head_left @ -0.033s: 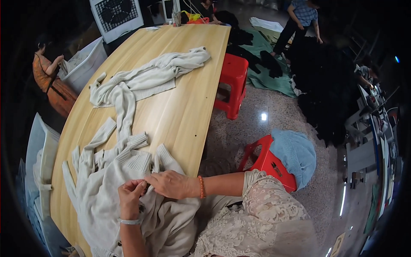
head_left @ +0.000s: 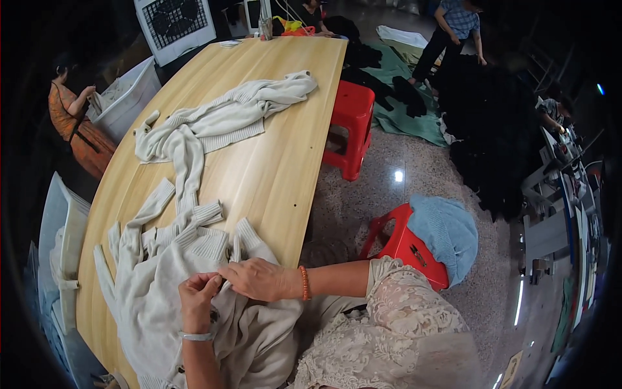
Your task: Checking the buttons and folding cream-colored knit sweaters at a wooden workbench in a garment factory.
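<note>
A cream knitted sweater lies bunched over the near end of the table and hangs off its edge toward me. My left hand wears a pale bangle and is closed, thumb and finger pinching a bit of the knit. Right beside it, fingertip to fingertip, my right hand is closed on the same spot. A beaded bracelet circles that wrist. The exact bit between the fingertips is too small to make out. Small dark spots show on the knit below. Farther up, a second cream sweater lies stretched out.
The wooden table runs away from me. Right of it stand a red stool and another red stool bearing blue knitwear and small dark snips. White bins line the left. People work around a black heap.
</note>
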The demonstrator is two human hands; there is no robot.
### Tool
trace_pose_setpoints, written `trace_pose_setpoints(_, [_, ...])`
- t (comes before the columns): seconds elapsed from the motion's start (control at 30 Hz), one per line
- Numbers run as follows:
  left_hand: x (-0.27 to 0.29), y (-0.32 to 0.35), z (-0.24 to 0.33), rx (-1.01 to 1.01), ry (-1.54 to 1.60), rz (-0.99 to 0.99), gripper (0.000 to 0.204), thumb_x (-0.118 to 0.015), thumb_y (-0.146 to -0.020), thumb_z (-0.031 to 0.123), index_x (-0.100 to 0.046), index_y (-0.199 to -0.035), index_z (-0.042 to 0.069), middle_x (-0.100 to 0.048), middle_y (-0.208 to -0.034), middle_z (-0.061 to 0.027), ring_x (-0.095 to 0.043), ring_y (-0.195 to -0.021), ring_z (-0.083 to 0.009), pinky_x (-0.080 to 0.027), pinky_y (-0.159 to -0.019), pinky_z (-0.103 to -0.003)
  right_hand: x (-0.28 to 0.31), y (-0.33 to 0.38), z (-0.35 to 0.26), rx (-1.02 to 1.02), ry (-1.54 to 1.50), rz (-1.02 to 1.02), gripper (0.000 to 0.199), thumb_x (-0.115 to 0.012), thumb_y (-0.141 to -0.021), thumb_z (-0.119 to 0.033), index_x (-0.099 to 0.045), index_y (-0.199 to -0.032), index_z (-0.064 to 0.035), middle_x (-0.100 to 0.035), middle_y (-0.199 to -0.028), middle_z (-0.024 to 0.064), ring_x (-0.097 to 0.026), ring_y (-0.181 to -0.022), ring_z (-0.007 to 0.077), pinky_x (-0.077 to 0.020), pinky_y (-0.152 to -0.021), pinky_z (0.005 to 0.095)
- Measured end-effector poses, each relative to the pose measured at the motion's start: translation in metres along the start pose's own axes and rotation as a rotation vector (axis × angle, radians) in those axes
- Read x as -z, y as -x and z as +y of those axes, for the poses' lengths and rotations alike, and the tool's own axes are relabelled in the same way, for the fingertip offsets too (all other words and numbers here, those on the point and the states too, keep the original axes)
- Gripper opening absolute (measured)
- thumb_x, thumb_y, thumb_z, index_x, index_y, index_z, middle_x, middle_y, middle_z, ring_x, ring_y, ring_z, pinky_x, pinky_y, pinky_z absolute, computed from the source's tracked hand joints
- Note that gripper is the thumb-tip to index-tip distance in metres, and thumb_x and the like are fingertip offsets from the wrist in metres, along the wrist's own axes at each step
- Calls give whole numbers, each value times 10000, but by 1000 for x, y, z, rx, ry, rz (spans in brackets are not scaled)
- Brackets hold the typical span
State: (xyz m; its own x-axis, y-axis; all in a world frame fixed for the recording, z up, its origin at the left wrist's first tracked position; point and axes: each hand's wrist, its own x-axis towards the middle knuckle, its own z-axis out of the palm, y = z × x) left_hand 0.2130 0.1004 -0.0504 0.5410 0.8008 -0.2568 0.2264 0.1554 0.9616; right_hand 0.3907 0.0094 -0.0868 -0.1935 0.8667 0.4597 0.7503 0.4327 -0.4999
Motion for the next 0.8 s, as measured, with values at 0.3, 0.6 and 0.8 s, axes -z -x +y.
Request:
trace_pose_setpoints(0.3, [4, 11, 13, -29, 15, -133, 237, -730, -852, 6, -688, -1076, -61, -705, -984, -76, -642, -856, -110, -514, -804, -243, 3, -2, 7, 29, -23, -15, 285, -605, -869, -167, -524, -1039, 47, -587, -894, 196, -650, -778, 365, -537, -709, 428])
trace_pose_setpoints(0.6, [-1, 25, -11, -322, -447, -59, 248, -540, -854, -141, -639, -1072, -75, -630, -946, -80, -603, -843, -126, -463, -765, -232, -3, -1, 23, 76, -127, -173, 246, -588, -838, -112, -517, -1019, 38, -541, -925, 196, -621, -820, 378, -514, -750, 432])
trace_pose_setpoints(0.8, [-6, 36, 0, -271, -469, 26, 200, -521, -868, -126, -653, -1005, -66, -653, -899, -92, -610, -852, -137, -471, -806, -243, -4, -5, 19, 194, -212, -133, 151, -576, -768, -58, -527, -886, 21, -547, -871, 179, -618, -809, 378, -503, -722, 429])
